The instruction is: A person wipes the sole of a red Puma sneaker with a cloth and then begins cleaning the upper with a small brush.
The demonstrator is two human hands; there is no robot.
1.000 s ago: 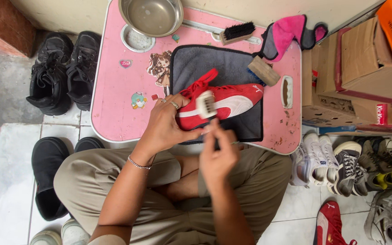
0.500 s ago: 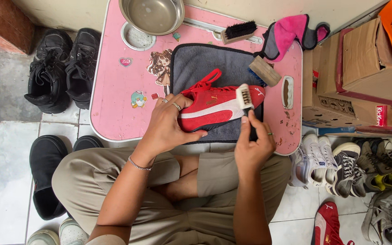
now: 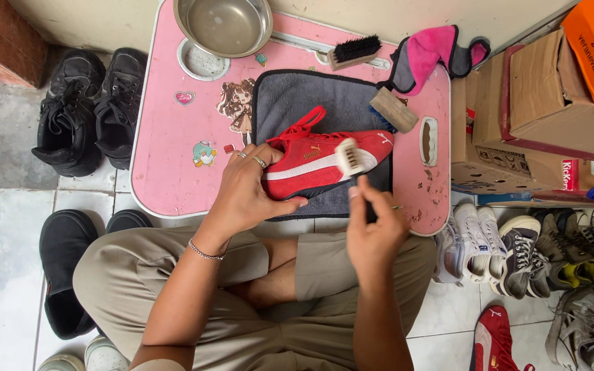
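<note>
— What are your hands on?

— My left hand (image 3: 245, 189) is clamped over the heel of the red shoe (image 3: 324, 161), pinning it on its side on the grey mat (image 3: 311, 96). My right hand (image 3: 372, 230) grips a small pale brush (image 3: 350, 156), its head against the shoe's side near the toe.

— Has anything shifted?

— Half a second ago the brush sat right at the toe; a second ago it was near the middle. Now it has come back a little from the toe, so I'm stroking back and forth along the white stripe. The shoe itself has stayed put.

— And around you?

— The mat lies on a pink table (image 3: 173, 148), with a metal bowl (image 3: 225, 24), a black-bristled brush (image 3: 355, 50), a wooden block (image 3: 394, 108) and a pink cloth (image 3: 431, 51) beyond. Black shoes (image 3: 87, 103) stand to my left, sneakers (image 3: 517, 247) and boxes (image 3: 544, 96) to my right.
</note>
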